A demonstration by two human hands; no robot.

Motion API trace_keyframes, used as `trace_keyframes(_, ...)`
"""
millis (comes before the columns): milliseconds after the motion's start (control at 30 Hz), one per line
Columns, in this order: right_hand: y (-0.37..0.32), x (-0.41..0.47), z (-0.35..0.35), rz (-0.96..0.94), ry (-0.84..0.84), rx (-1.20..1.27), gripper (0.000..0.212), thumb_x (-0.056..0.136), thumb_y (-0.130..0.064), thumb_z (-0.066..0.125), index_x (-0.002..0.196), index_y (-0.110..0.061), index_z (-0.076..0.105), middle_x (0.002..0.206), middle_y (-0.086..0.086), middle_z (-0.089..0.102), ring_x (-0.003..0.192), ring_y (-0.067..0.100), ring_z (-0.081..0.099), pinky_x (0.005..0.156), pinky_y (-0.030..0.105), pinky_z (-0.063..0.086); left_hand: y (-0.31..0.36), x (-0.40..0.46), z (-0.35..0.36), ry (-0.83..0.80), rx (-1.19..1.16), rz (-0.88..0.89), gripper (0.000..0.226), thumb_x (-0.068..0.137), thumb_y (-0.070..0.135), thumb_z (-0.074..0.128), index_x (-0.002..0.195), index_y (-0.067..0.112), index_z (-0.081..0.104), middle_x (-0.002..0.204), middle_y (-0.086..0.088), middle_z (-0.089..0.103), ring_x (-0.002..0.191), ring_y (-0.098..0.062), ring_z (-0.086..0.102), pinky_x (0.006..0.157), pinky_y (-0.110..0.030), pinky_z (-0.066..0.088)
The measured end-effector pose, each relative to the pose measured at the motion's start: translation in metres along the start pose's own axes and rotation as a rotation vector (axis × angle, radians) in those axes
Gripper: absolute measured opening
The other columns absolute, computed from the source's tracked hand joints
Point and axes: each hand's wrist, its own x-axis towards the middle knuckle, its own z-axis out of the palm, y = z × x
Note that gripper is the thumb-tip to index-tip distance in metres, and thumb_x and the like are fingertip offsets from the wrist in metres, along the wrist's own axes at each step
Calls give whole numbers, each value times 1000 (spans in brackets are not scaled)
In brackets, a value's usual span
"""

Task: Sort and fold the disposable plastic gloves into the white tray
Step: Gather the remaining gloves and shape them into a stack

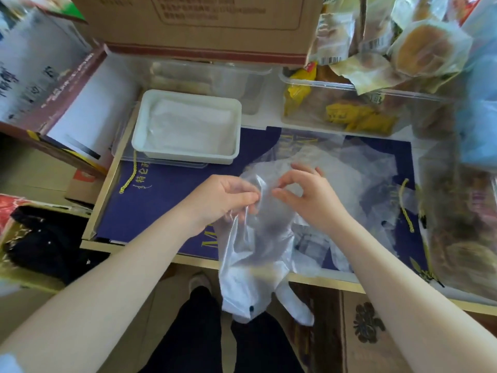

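A clear, crinkled plastic glove (255, 238) hangs over the tabletop (166, 200) edge, its end drooping below. The left hand (223, 200) pinches its top; the right hand (309, 195) pinches it beside, thumb and forefinger together.

Both bare forearms reach forward from the lower corners and converge toward the middle. The left hand (223, 199) is turned knuckles-up, its fingers curled under, with thumb and fingertips pinching a thin clear glove (255, 246) that hangs down from it. The right hand (309, 196) sits just beside it, close but not touching, wrist bent slightly inward. Its thumb and forefinger curve toward each other in a ring at the same film, while the other fingers arch upward and spread loosely.
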Motion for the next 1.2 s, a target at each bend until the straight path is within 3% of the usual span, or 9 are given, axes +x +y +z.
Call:
trace_keyframes(67, 2, 0, 5, 66, -22, 91, 12, 86, -20, 64, 77, -14, 60, 77, -2, 65, 79, 12, 57, 76, 30, 43, -10, -4, -7, 66, 13, -54, 7, 83, 14, 67, 80, 8, 68, 54, 6, 60, 49, -9, 47, 49, -16, 40)
trace_keyframes(200, 6, -7, 12, 250, -148, 226, 22, 93, -16, 56, 71, -17, 51, 52, -4, 58, 39, 9, 46, 45, 20, 40, -34, -8, -17, 277, -177, -117, 7, 84, 14, 67, 76, 15, 67, 58, 6, 65, 56, -8, 53, 56, -16, 46)
trace_keyframes(333, 27, -9, 17, 188, -92, -131, 12, 93, -19, 51, 96, -13, 61, 93, 10, 66, 83, 26, 59, 73, 31, 43, -47, -3, -21, 415, -405, -105, 13, 86, 10, 63, 76, 16, 68, 59, 7, 66, 62, -7, 59, 63, -17, 48)
trace_keyframes(500, 70, 16, -12, 339, 118, -489, 70, 88, -31, 61, 144, -6, 25, 150, 17, 28, 135, 35, 28, 109, 42, 22, -41, 1, -19, 339, -154, 3, 14, 87, 11, 62, 81, 21, 70, 64, 15, 68, 59, 3, 59, 58, -10, 48)
trace_keyframes(600, 90, 26, -23, 463, 79, -578, 77, 88, -45, 57, 145, -8, 22, 149, 17, 28, 135, 36, 28, 109, 44, 20, -36, 5, -11, 256, 35, 89, 14, 86, 12, 63, 84, 22, 72, 67, 22, 68, 60, 5, 57, 58, -9, 46)
trace_keyframes(800, 93, 37, -32, 470, 78, -539, 33, 86, -40, 62, 109, -17, 56, 111, 11, 62, 112, 33, 47, 91, 39, 29, -29, 14, 1, 62, 215, 208, 22, 83, 12, 67, 77, 32, 71, 76, 23, 67, 76, 4, 62, 71, -8, 44)
trace_keyframes(967, 70, 27, -50, 264, 215, -204, 15, 84, -23, 66, 88, -10, 62, 118, 9, 55, 115, 30, 45, 92, 37, 35, -13, 14, 6, 64, 318, 393, 22, 82, 9, 68, 78, 30, 71, 87, 12, 61, 78, 0, 57, 71, -11, 42)
trace_keyframes(1100, 34, 15, -72, -22, 264, -46, 19, 79, -19, 72, 73, -11, 56, 119, 5, 59, 111, 27, 52, 92, 41, 44, 8, 17, 6, 103, 461, 553, 21, 83, 16, 68, 76, 36, 67, 134, 19, 37, 122, 6, 33, 95, 2, 18)
trace_keyframes(1200, 9, 4, -77, -198, 266, -229, 16, 77, -26, 70, 74, -18, 57, 122, 4, 59, 114, 31, 51, 94, 49, 42, 29, 17, 12, 109, 624, 727, 7, 82, 22, 68, 80, 26, 74, 145, 14, 22, 136, -7, 16, 106, -9, 8)
